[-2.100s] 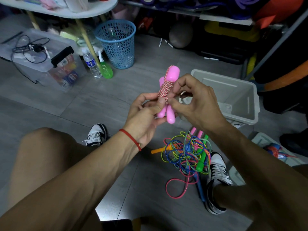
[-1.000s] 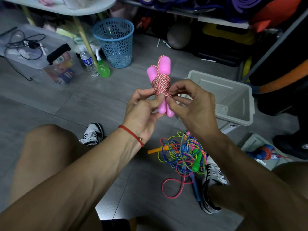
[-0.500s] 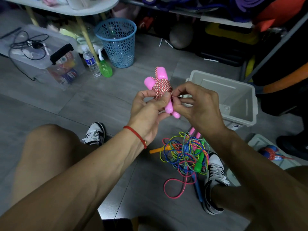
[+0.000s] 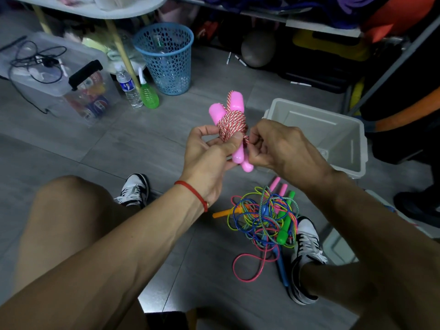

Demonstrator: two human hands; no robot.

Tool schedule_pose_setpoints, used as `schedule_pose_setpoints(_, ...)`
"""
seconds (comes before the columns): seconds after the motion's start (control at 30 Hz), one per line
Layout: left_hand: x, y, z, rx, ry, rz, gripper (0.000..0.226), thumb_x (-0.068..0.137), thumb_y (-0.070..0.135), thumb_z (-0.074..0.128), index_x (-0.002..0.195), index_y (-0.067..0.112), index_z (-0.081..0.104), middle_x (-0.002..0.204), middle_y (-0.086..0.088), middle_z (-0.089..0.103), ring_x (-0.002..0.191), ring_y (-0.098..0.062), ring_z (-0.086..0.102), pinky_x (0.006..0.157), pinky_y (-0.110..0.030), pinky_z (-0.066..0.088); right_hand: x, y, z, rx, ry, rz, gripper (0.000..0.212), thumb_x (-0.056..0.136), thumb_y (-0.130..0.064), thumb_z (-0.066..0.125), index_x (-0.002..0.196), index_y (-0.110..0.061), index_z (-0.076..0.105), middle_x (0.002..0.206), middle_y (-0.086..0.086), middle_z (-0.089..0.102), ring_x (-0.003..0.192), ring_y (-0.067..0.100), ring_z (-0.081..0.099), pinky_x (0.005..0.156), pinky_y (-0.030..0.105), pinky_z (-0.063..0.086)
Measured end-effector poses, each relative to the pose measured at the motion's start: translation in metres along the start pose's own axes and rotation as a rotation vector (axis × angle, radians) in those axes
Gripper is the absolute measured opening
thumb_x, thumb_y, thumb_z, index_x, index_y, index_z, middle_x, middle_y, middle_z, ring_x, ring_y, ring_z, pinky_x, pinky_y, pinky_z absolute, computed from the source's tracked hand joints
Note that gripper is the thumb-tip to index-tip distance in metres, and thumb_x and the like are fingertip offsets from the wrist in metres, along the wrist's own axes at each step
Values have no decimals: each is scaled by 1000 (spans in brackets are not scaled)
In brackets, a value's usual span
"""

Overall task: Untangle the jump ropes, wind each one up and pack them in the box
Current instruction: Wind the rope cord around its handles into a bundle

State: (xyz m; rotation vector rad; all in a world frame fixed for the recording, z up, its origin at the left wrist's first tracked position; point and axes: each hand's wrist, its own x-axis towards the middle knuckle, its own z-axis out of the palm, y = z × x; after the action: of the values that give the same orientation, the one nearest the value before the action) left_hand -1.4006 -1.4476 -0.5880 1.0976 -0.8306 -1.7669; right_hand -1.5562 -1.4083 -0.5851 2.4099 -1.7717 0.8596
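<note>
Head view looks down past two bare knees at a grey tiled floor [image 4: 147,144]. Both hands are raised in front of the chest around a wound-up jump rope [image 4: 232,126] with two pink handles side by side and red-and-white cord wrapped thickly round their middle. The left hand [image 4: 209,160], with a red string on its wrist, grips the bundle from the left, fingers curled behind the handles and the thumb pressed on the front of the cord. The right hand [image 4: 281,148] sits just beside it on the right, fingers curled in, thumb and forefinger pinching the loose cord end at the lower edge of the wrap. Behind the right hand stands the box [image 4: 350,129], a pale plastic tub, open. On the floor below the hands lies a tangle of ropes [image 4: 264,220] in blue, yellow, green and pink between two black-and-white shoes. A blue basket [image 4: 166,58] stands further back.
</note>
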Motion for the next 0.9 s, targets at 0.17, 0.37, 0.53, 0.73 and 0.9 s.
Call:
schedule_pose_setpoints(0.17, 2, 1, -3, 10, -18, -79, 25, 91, 2, 67, 103, 12, 47, 80, -14, 71, 67, -23, 69, 73, -44, 62, -3, 6, -3, 18, -48, -84, 13, 95, -17, 59, 92, -4, 59, 82, 6, 55, 66, 22, 50, 63, 35, 45)
schedule_pose_setpoints(0.37, 2, -1, -4, 3, -31, -111, 27, 92, 3, 66, 111, 7, 48, 90, -20, 69, 69, -25, 70, 71, -43, 62, -8, 2, 4, 210, -29, 94, 7, 90, -14, 68, 93, -10, 63, 83, -2, 61, 68, 14, 57, 68, 35, 52)
schedule_pose_setpoints(0.53, 1, -3, -1, 0, -9, -94, 43, 92, 3, 65, 129, -7, 45, 93, -26, 67, 73, -33, 67, 73, -45, 62, -10, 2, 2, 276, -14, 162, 11, 90, -19, 73, 95, -12, 67, 84, -4, 65, 71, 10, 62, 69, 31, 54)
schedule_pose_setpoints(0.73, 2, -7, 2, -6, -6, -92, 44, 91, 1, 66, 129, -7, 44, 109, -33, 66, 77, -35, 68, 76, -51, 61, -8, -2, 2, 115, 18, 180, 12, 83, -16, 74, 90, -11, 66, 79, -1, 65, 68, 15, 61, 68, 37, 55)
schedule_pose_setpoints(0.9, 1, -13, 4, 3, -4, -94, 43, 90, -1, 67, 126, -6, 45, 101, -27, 68, 71, -28, 69, 69, -45, 62, -3, 2, -7, 95, -95, 207, 15, 77, -24, 71, 84, -13, 63, 67, -8, 59, 60, 10, 56, 64, 32, 51)
